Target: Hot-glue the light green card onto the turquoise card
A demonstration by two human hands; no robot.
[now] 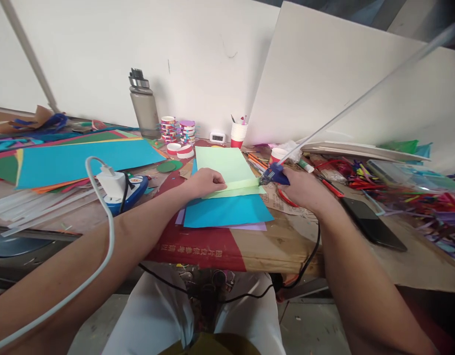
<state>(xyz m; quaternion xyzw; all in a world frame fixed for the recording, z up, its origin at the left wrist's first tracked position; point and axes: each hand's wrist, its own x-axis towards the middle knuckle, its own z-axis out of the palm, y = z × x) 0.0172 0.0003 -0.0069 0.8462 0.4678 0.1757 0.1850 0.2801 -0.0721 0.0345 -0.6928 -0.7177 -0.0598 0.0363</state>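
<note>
At the centre of the frame, on a cluttered craft table [279, 246], my left hand [203, 182] lies flat with its fingers closed down on the folded lower edge of a pale green sheet of paper [223, 165], while my right hand [305, 190] is wrapped around a blue glue gun [274, 175]. The gun's nozzle points toward the left of the frame and meets the right end of the fold; its long clear glue stick [360, 96] runs away to the upper right corner, so the tool's long axis slants from centre to upper right. The green sheet's long axis runs from the fold up toward the wall, with the fold itself lying nearly level across the picture. It rests on a blue sheet [227, 211], with a lilac sheet [249, 227] showing beneath. By my judgement the work is early to midway: the fold is made and held, the nozzle sits at its right end, and no glue line can be made out along the rest of the fold, which looks left to do. A black phone [371, 223] lies to the right.
</note>
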